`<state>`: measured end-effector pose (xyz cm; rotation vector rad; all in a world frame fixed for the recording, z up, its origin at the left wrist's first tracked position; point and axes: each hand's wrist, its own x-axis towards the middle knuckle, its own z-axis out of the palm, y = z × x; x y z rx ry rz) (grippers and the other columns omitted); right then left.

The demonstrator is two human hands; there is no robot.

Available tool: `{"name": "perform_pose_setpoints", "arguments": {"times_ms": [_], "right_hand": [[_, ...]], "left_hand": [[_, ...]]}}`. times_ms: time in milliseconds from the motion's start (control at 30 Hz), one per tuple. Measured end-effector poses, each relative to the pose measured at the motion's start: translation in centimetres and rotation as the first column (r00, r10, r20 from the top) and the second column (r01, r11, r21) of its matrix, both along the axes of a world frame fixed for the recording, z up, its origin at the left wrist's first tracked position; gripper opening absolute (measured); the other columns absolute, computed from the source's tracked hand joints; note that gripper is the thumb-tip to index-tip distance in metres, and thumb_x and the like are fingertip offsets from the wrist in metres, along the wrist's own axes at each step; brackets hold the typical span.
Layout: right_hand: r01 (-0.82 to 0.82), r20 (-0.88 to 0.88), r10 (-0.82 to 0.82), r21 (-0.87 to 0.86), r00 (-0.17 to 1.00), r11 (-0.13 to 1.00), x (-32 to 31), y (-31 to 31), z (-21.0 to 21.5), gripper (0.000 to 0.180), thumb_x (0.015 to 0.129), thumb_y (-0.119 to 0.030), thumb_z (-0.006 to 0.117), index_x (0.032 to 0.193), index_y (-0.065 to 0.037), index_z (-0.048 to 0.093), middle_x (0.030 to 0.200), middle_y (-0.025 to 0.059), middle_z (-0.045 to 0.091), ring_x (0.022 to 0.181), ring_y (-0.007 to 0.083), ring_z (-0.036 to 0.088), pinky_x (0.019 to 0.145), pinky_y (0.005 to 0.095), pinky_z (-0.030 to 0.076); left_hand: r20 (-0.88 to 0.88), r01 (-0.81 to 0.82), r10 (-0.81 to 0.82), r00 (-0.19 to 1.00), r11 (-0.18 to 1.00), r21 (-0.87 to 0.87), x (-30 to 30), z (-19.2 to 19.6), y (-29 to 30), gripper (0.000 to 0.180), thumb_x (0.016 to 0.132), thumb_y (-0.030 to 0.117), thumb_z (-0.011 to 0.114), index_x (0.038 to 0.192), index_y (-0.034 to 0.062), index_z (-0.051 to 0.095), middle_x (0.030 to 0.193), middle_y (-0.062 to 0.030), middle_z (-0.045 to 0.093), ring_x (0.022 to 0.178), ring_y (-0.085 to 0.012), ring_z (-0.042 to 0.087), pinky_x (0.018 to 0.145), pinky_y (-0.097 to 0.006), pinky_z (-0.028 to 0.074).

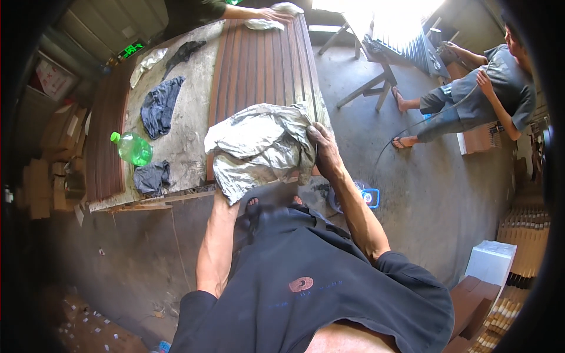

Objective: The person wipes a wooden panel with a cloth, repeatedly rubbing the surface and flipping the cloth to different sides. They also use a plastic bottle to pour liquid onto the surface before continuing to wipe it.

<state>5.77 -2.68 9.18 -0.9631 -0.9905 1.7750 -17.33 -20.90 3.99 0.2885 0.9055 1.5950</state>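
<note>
A large crumpled whitish cloth (259,138) is spread between my arms over the near end of a brown ribbed panel (259,65). My right hand (325,147) grips the cloth's right edge, thumb on top. My left hand (226,200) is covered by the cloth, with only the wrist showing below it, so its fingers are hidden. The panel lies lengthwise on a worn pale worktable (191,112). At its far end another person's hand (268,14) reaches over the panel beside a smaller white cloth (263,25).
Left on the table are a green bottle (134,148), a dark rag (159,109), a grey rag (152,178) and another brown panel (109,129). A person (482,88) stands at right near a trestle (376,85), holding a hose. A plastic jug (369,197) sits on the floor by my right forearm.
</note>
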Motion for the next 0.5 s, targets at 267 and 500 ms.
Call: {"name": "perform_pose_setpoints", "arguments": {"times_ms": [267,500], "right_hand": [[-0.147,-0.103,0.142,-0.049,0.985,0.988,2.0,0.7,-1.0,0.024,0.097,-0.013,0.061,0.117,0.000,0.063,0.109,0.0044,0.068,0.101,0.0110,0.062,0.090,0.0251,0.049],[-0.210,-0.060,0.206,-0.078,0.977,0.975,2.1,1.9,-1.6,0.033,0.101,-0.027,0.058,0.119,0.000,0.064,0.105,0.0028,0.070,0.090,0.0091,0.065,0.076,0.0251,0.053]], "left_hand": [[0.109,-0.157,0.155,0.982,0.987,0.014,1.9,4.3,7.5,0.088,0.089,0.071,0.052,0.146,0.0053,0.040,0.139,-0.0192,0.050,0.122,-0.0370,0.053,0.101,-0.053,0.048],[-0.092,-0.024,0.019,0.996,0.998,-0.054,3.2,7.8,8.1,0.085,0.078,0.053,0.075,0.140,0.0017,0.049,0.133,-0.0165,0.059,0.118,-0.0307,0.059,0.101,-0.044,0.050]]}}
